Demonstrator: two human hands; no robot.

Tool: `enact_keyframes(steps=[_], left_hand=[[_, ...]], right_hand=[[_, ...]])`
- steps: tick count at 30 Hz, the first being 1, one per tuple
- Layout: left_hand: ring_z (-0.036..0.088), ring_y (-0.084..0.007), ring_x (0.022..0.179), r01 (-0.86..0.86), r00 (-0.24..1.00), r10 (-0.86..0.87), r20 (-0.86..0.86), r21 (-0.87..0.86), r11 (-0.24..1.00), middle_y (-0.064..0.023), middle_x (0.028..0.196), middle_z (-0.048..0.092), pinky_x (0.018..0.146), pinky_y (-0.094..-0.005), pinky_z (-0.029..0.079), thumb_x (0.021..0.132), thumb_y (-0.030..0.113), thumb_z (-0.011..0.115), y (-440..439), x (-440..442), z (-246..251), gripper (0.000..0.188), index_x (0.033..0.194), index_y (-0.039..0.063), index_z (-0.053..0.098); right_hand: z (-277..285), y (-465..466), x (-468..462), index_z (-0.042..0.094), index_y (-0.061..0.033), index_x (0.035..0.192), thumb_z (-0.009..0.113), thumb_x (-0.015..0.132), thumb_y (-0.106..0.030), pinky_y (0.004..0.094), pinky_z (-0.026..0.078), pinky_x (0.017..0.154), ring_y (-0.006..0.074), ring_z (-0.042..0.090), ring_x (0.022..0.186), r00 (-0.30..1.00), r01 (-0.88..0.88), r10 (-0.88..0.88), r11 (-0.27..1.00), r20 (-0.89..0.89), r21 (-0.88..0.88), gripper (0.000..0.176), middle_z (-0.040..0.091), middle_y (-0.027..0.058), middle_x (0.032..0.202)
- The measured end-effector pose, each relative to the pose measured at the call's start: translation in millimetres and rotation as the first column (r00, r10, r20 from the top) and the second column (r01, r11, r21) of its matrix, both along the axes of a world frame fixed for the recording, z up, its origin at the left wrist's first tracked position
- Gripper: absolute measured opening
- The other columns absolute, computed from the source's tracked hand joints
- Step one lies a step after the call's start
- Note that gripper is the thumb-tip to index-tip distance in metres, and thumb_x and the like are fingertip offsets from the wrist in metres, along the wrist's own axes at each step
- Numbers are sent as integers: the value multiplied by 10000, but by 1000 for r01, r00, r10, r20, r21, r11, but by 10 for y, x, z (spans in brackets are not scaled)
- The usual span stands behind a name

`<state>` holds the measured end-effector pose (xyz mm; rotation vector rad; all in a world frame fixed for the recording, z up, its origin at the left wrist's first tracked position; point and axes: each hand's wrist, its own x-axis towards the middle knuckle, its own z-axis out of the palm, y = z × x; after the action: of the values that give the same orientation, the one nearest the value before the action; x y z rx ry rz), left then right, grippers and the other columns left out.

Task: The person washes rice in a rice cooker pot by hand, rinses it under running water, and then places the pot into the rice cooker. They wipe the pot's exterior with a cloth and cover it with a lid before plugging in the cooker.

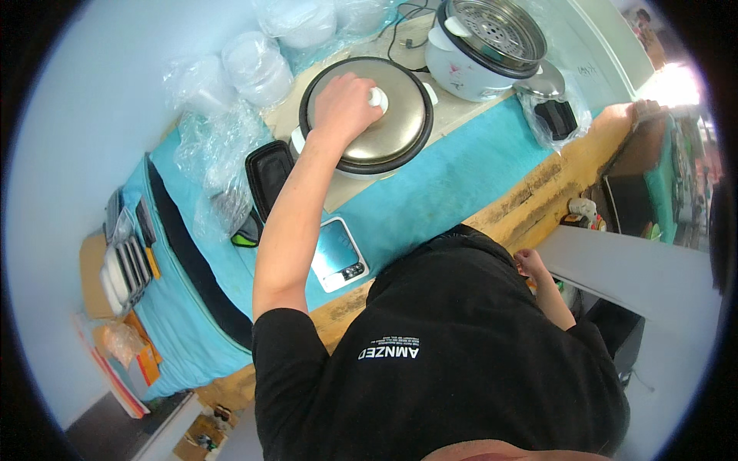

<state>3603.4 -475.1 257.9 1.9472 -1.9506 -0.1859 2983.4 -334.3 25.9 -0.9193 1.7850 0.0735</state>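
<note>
My left hand reaches over a large electric rice cooker with a domed metal lid, its fingers closed around the lid's white knob. The lid sits on the cooker's black rim. My right hand hangs low beside my body at the table's edge, fingers curled; whether it holds anything is unclear. Left of the cooker, partly behind my forearm, lies a black plastic tray. A white digital kitchen scale rests on the blue tablecloth, nearer to me.
A second rice cooker carries a metal steamer basket at the upper right, near a bagged black item. Bagged clear containers line the back left. A yellow-handled knife lies far left. A power cord trails behind the cookers.
</note>
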Motion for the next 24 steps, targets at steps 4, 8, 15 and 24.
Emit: enact_keyframes(steps=[4, 8, 15, 24], left_hand=[[643, -336, 1009, -7, 1000, 7, -1, -19, 1000, -134, 1026, 683, 885, -443, 520, 753, 285, 726, -22, -32, -33, 388, 1095, 103, 753], [641, -331, 1020, 11, 1000, -11, 21, 6, 1000, -134, 1038, 678, 890, -444, 516, 781, 319, 732, -29, -40, -5, 416, 1134, 99, 736], [633, -341, 1058, 56, 998, -56, 2, 66, 996, -134, 1099, 670, 912, -440, 510, 814, 403, 756, 2, 27, 56, 488, 1196, 104, 706], [646, -228, 1100, -476, 578, 163, -800, -168, 863, -158, 1208, 672, 969, -345, 491, 938, 277, 690, 178, 375, -33, 459, 1271, -30, 615]], right_hand=[[34, 201, -78, 669, -5, 959, 639, 952, -177, 320, 433, 454, 156, 582, 547, 992, 119, -121, 991, 19, 63, 175, 644, 59, 731], [92, 152, -26, 663, -16, 948, 620, 956, -167, 305, 425, 464, 147, 583, 535, 1000, 19, -19, 996, -6, 92, 158, 637, 49, 705], [67, -131, 93, 670, -15, 909, 647, 941, -241, 285, 457, 506, 132, 593, 575, 999, -19, 19, 1000, -50, 5, 229, 647, 35, 728], [424, -383, 240, 660, -25, 913, 635, 948, -240, 277, 458, 532, 109, 592, 622, 997, -71, 69, 994, -23, -81, 219, 634, 19, 756]])
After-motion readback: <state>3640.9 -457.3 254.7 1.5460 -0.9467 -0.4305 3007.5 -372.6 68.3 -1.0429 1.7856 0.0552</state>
